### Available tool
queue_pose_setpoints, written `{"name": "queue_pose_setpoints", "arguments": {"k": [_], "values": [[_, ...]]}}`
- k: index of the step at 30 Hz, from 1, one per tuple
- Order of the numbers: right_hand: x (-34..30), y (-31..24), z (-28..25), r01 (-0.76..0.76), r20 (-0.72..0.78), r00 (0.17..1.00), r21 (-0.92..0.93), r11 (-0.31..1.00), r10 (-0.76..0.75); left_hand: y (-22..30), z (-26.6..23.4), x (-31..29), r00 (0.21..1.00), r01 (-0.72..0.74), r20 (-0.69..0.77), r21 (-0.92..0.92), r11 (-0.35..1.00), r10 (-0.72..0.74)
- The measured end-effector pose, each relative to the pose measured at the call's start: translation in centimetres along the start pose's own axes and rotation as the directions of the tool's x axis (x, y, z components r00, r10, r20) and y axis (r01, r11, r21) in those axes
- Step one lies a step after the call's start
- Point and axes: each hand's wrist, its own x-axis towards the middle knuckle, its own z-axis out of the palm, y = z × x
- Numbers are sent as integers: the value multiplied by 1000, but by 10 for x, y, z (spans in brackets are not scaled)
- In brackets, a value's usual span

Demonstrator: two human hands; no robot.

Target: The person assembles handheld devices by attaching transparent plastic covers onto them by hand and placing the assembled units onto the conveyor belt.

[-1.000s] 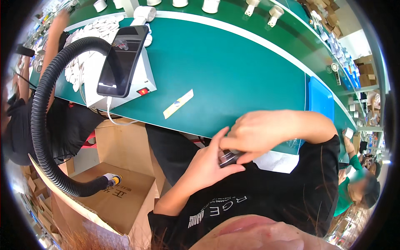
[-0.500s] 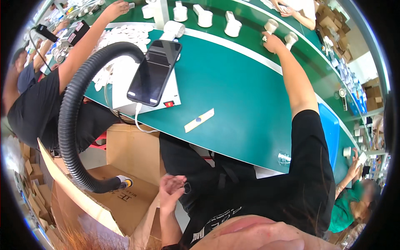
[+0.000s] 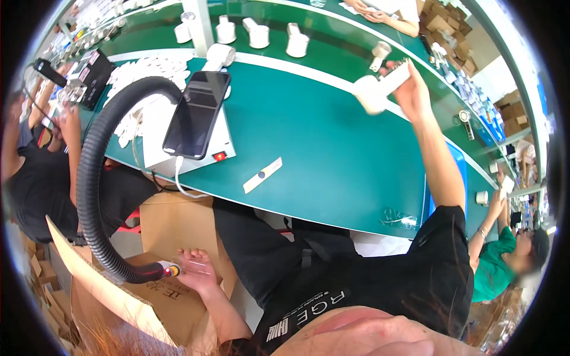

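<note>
My right hand [image 3: 414, 95] grips the handle of a white handheld device [image 3: 373, 98], shaped like a small hair dryer with a round head. It is raised over the far right edge of the green table [image 3: 309, 136], slightly blurred. My left hand [image 3: 199, 270] is low at the left, above an open cardboard box [image 3: 151, 308], fingers spread. A thin clear piece of plastic [image 3: 203, 265] shows against its palm; whether it is held is unclear. Close to these fingers is the tip of a black corrugated hose [image 3: 89, 178].
A black phone [image 3: 198, 115] rests on a white box-shaped unit [image 3: 222, 139] beside a heap of white parts [image 3: 160, 70]. Similar white devices [image 3: 256, 35] stand along the green belt. A yellowish strip [image 3: 262, 175], clear plastic [image 3: 399, 218] and a blue tray [image 3: 454, 155] are nearer. Other people work around.
My right hand has lifted the white device off the belt and drawn it nearer. My left hand has moved left to the hose tip, its fingers opening out. The view has shifted slightly.
</note>
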Motion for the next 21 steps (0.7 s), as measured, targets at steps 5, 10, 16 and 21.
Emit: {"name": "queue_pose_setpoints", "arguments": {"k": [5,10,16,21], "values": [[-90,-17,22,-207,209,945,-219,954,253,-1,-12,10,951,-6,-265,498,867,159],[-149,-3,75,590,543,682,-804,70,491,-10,-5,8,894,-136,-142,818,559,425],[-169,36,74,644,526,701,-756,-113,481,-8,-14,18,849,-302,52,864,402,526],[-169,9,55,654,543,686,-752,-83,484,-7,0,16,825,-291,85,911,292,559]]}}
